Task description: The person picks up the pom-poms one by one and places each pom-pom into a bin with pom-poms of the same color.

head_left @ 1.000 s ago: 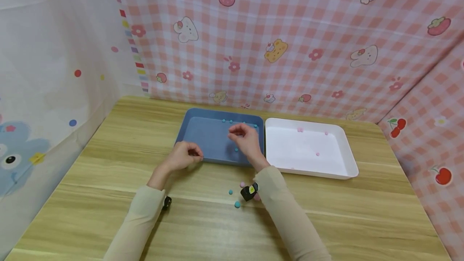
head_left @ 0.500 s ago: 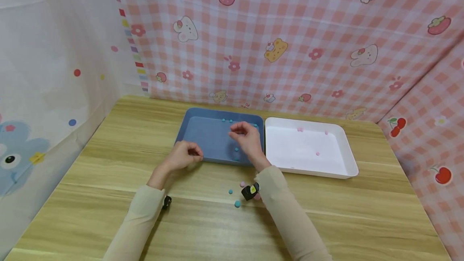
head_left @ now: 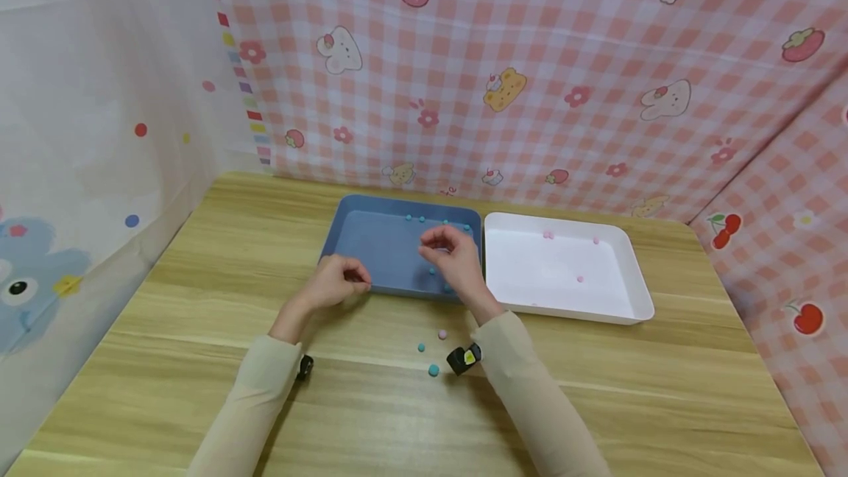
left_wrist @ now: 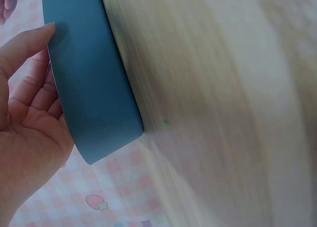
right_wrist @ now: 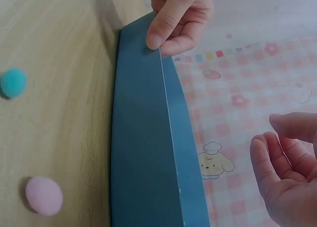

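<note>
My left hand [head_left: 351,280] rests at the near rim of the blue tray [head_left: 371,241]. In the right wrist view its thumb and fingers [right_wrist: 163,29] pinch that rim. The left wrist view shows the palm [left_wrist: 25,113] against the tray's outer wall [left_wrist: 94,98]. My right hand [head_left: 445,245] hovers over the right part of the blue tray, fingers loosely curled [right_wrist: 277,158], with nothing between them. Several teal pom-poms [head_left: 432,269] lie in the blue tray. On the table near my right wrist lie a pink pom-pom [head_left: 442,333] [right_wrist: 43,195] and two teal pom-poms [head_left: 433,369] [right_wrist: 12,82].
A white tray [head_left: 636,293] stands right of the blue one, touching it, with three pink pom-poms [head_left: 580,279] inside. Checked pink cloth walls close the back and right, and a pale cloth closes the left. Bare wooden tabletop [head_left: 199,256] stretches left and in front.
My right wrist has shifted a little to the right, uncovering the pink pom-pom on the table. A teal pom-pom now shows near the blue tray's near edge. The left hand has stayed put.
</note>
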Demonstrator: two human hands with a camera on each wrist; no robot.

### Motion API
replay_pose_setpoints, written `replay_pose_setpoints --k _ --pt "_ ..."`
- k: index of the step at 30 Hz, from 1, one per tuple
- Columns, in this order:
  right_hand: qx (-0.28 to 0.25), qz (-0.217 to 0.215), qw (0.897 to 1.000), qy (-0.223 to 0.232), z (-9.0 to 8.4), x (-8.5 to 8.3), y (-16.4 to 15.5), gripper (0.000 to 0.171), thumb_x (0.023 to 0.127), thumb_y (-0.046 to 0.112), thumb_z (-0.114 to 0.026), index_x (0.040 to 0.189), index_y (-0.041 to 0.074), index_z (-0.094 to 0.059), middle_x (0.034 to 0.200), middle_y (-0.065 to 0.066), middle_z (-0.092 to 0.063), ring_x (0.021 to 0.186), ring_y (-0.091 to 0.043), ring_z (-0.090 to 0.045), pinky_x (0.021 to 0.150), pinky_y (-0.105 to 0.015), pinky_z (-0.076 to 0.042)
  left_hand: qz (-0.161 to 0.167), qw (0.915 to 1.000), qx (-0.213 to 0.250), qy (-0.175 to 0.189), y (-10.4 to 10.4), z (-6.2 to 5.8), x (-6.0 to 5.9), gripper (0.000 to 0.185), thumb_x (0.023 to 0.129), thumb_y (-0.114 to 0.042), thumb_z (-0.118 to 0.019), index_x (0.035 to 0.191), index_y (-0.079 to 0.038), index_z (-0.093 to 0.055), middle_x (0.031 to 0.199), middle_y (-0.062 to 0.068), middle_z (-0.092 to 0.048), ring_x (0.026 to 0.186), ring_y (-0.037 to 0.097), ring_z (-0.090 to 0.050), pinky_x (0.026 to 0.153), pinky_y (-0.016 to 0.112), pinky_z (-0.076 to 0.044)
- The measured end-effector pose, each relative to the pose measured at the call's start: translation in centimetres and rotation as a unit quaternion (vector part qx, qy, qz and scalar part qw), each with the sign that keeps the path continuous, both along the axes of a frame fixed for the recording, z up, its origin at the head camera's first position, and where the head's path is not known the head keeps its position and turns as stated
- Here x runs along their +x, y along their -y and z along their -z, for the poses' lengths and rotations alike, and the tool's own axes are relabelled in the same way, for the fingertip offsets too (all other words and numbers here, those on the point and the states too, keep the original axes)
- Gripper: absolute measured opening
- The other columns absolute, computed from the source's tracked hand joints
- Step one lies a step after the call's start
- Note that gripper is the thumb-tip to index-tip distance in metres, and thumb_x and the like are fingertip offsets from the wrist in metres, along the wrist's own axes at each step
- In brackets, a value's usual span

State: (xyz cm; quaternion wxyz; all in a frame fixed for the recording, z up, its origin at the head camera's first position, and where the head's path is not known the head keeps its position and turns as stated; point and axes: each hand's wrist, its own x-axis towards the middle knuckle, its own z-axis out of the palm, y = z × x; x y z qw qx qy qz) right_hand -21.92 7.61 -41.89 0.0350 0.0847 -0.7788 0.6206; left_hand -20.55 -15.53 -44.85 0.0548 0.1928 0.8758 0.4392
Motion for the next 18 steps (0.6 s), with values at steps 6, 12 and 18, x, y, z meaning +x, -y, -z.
replay_pose_setpoints --k 6,12,18 --pt "0.000 -0.014 1.000 0.001 -0.8 1.1 -0.1 0.013 0.080 -0.005 -0.068 0.093 -0.005 -0.064 0.090 -0.016 -0.064 0.082 -0.018 -0.060 0.068 -0.019 -0.049 -0.003 1.0000 0.003 -0.001 0.0 0.1 0.0 0.004 0.078 0.002 -0.070 0.075 -0.001 -0.068 0.072 0.005 -0.066 0.067 0.010 -0.057 0.063 0.023 -0.047" --pt "0.011 -0.033 0.999 0.015 -3.2 3.4 -0.1 0.014 0.081 -0.009 -0.065 0.094 -0.012 -0.061 0.093 -0.026 -0.062 0.088 -0.031 -0.059 0.070 -0.016 -0.048 -0.003 0.9999 0.004 0.009 -0.1 -0.1 0.1 0.003 0.079 0.001 -0.070 0.076 -0.001 -0.069 0.073 0.003 -0.066 0.067 0.011 -0.057 0.063 0.024 -0.047" --pt "0.024 -0.052 0.998 0.023 -0.1 3.2 -0.7 0.015 0.080 -0.006 -0.068 0.094 -0.008 -0.063 0.095 -0.020 -0.063 0.091 -0.028 -0.061 0.075 -0.024 -0.052 -0.002 0.9999 0.005 0.010 -0.2 -0.1 0.1 0.003 0.079 0.000 -0.069 0.076 0.000 -0.068 0.073 0.003 -0.066 0.067 0.011 -0.057 0.063 0.023 -0.047"
